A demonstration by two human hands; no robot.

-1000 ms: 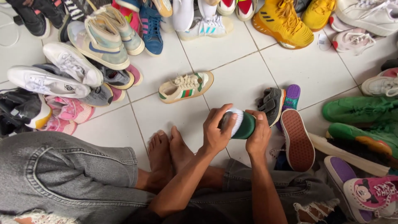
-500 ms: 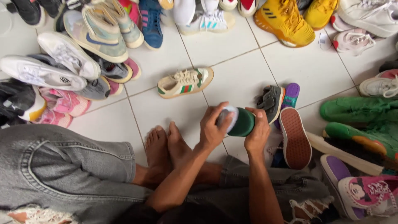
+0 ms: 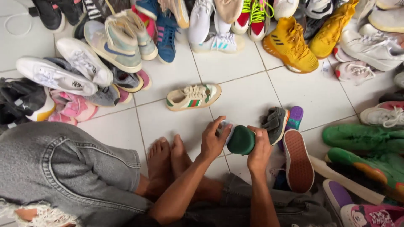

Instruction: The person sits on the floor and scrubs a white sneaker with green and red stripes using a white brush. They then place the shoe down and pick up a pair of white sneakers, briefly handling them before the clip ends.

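- Green shoe, small and rounded with a smooth dark-green heel and a pale part at its far end, sat between both hands just above the person's bare feet, held off the white tiled floor.
- Left hand curled around the pale end of it; right hand gripped the green end from the other side, both firmly closed on it.
- Sorting looked barely begun, judging by the layout: only this one shoe was in hand, while dozens lay loose in heaps all round.
- Just right of the right hand lay a grey strap shoe of felt-like cloth, a purple-soled shoe and an upturned shoe showing a ribbed brick-red sole.
- Beyond the hands rested a cream low sneaker with a green-and-red stripe, alone on the tiles.
- Farther off to the right stood a yellow high-top of knitted fabric; to the left, white leather trainers.
- Frayed grey denim covered the person's knee, left of the hands.
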